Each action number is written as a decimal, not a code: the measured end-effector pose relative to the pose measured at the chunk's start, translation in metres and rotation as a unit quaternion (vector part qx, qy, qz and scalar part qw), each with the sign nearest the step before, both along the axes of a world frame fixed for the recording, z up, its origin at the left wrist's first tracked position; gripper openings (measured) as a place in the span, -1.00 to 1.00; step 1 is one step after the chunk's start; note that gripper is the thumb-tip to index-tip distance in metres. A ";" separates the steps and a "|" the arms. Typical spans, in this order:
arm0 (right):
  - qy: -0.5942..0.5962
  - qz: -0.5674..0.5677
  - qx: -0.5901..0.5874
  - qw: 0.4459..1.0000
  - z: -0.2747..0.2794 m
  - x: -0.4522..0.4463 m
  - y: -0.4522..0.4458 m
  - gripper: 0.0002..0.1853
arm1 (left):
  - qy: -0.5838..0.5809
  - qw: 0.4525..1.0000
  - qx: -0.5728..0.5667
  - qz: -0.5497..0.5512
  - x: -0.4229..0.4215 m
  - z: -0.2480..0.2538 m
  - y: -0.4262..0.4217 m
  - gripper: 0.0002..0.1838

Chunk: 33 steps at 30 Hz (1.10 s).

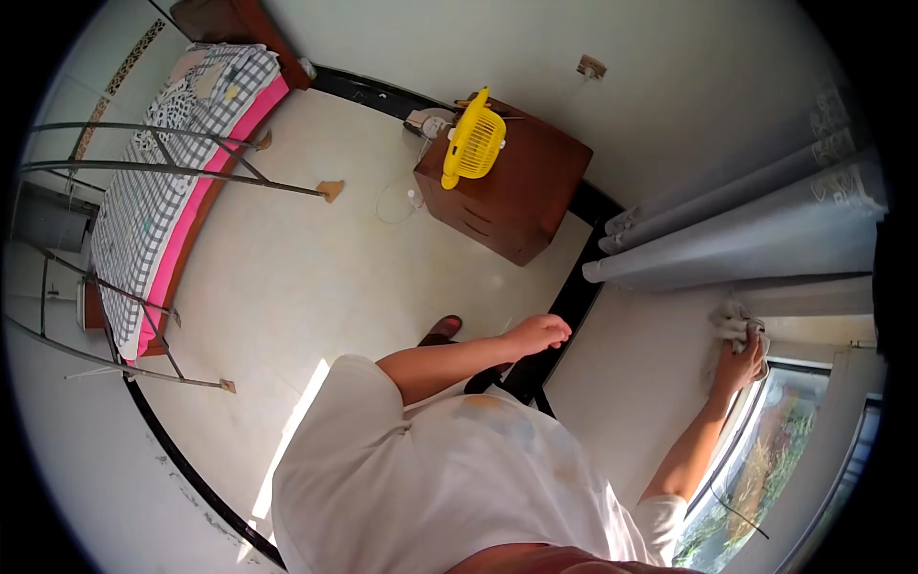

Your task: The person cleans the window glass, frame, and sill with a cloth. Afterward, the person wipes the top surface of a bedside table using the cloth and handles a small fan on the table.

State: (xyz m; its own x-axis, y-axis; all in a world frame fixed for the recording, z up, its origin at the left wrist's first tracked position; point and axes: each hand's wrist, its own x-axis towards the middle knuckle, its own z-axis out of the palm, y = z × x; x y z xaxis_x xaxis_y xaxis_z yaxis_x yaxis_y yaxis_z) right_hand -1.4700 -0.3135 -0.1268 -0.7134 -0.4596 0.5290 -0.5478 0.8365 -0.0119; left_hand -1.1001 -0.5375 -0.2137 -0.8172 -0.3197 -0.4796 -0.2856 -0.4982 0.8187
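Note:
My right hand [741, 364] reaches out to the window on the right, fingers wrapped round a crumpled, greyish-white cloth [732, 323]. The cloth lies against the corner of the window ledge, and part of it is covered by my fingers. Below that hand is the window glass [775, 430], with green plants showing through it. In front of my body, my left hand [540, 335] is held in the air with curled fingers and nothing visible in them. It is apart from the wall and the dark baseboard behind it.
Grey curtains [755, 239] hang just beyond the cloth. A brown wooden cabinet [545, 182] stands by the far wall, with a yellow plastic basket-like item [476, 143] on top. On the left are a bed with checked bedding [163, 191] and metal frame bars [239, 177].

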 end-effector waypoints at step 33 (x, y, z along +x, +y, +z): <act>0.538 0.035 -0.013 0.842 0.557 0.107 0.002 -0.65 | 0.202 0.935 -0.065 -0.283 -0.176 0.057 -0.002 -0.78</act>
State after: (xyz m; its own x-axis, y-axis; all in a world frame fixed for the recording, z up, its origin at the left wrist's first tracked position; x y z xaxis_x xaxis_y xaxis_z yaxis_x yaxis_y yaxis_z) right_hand -1.3631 -0.3119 0.4301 0.2127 -0.4595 0.8623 -0.3009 0.8088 0.5052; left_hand -1.2765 -0.5399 -0.1567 -0.9793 0.1848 -0.0829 -0.1285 -0.2501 0.9597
